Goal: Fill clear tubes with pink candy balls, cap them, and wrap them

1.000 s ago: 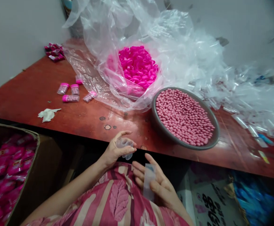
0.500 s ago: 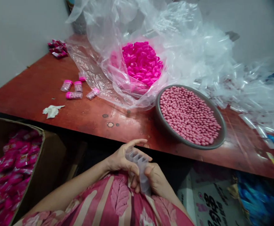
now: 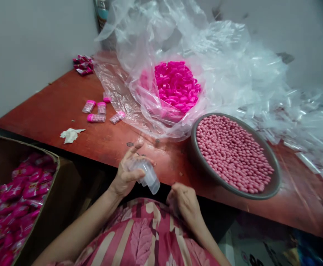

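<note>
My left hand (image 3: 126, 174) is closed round several clear plastic tubes (image 3: 148, 176), held just off the near edge of the red table (image 3: 53, 111). My right hand (image 3: 185, 201) hangs below the table edge over my lap, fingers curled; whatever is inside them is hidden. A grey bowl (image 3: 203, 162) heaped with pink candy beads (image 3: 233, 151) stands to the right of both hands. Behind it an open clear plastic bag (image 3: 139, 85) holds bright pink caps (image 3: 176, 83).
A few filled pink-capped tubes (image 3: 96, 111) and a crumpled tissue (image 3: 70, 135) lie on the table's left part. Pink packets (image 3: 82, 64) sit at the far corner. A cardboard box (image 3: 0, 159) of pink packets stands at my left. Clear wrappers (image 3: 289, 107) pile up on the right.
My hands came together, then parted. The left hand rose toward the table edge holding the clear tubes. The right hand's fingers curled shut; the flat clear piece it held is no longer visible.
</note>
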{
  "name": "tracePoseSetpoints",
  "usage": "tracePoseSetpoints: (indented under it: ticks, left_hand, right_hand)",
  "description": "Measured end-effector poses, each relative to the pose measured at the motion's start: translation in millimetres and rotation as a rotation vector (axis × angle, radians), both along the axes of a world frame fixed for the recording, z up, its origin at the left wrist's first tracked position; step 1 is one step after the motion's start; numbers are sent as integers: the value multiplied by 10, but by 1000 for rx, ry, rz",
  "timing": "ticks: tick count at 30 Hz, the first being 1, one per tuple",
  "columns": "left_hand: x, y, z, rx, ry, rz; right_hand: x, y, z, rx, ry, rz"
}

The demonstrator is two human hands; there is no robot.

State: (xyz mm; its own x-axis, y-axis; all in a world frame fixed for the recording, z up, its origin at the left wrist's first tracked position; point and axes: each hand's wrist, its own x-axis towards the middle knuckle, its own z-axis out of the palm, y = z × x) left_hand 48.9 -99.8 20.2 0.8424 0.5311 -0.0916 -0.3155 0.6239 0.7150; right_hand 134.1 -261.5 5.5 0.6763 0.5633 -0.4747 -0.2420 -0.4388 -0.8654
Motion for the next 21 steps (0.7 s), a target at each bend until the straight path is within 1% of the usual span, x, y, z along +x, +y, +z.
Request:
tracePoseSetpoints:
  ticks: [2,4,5,6,7,8,10,11,12,14,16,17,19,21]
  left_hand:
    - [28,88,-42,35,7,-57]
    - [66,118,-94,9,1,-70]
    - [88,115,-118,-4,0,-60]
    - [110,104,-138,-8,5,-48]
    - [131,88,-153,-4,14,-34]
    - [152,68,-162,4,25,-22]
    - [187,26,-162,13,38,-4]
    - [201,10,-154,14,37,4]
    - [211,1,-140,15,34,7]
    - [219,11,-104,8,28,11]
    - [215,56,-72,-15,14,61]
    - [211,84,-64,-28,2,100]
    - [206,134,-75,-43,-16,157]
    - [217,156,-124,-60,-9,150]
  right_hand:
    - [272,184,0,-40,-346,2]
    - [469,360,37,18,-635,6]
    - [515,425,71,73,-718,4]
    - [524,468,112,133,-739,6]
    - [499,489,158,184,-686,26]
    - [449,491,203,218,-566,71]
    - [314,460,275,245,-213,173]
    - [245,438,293,258,-37,202]
    - [184,418,298,277,109,210]
    - [96,384,269,330,288,166]
    - [60,356,197,357,359,121]
    - [62,345,151,348,360,101]
    - [111,333,50,309,293,61]
    - [214,343,-36,264,136,22]
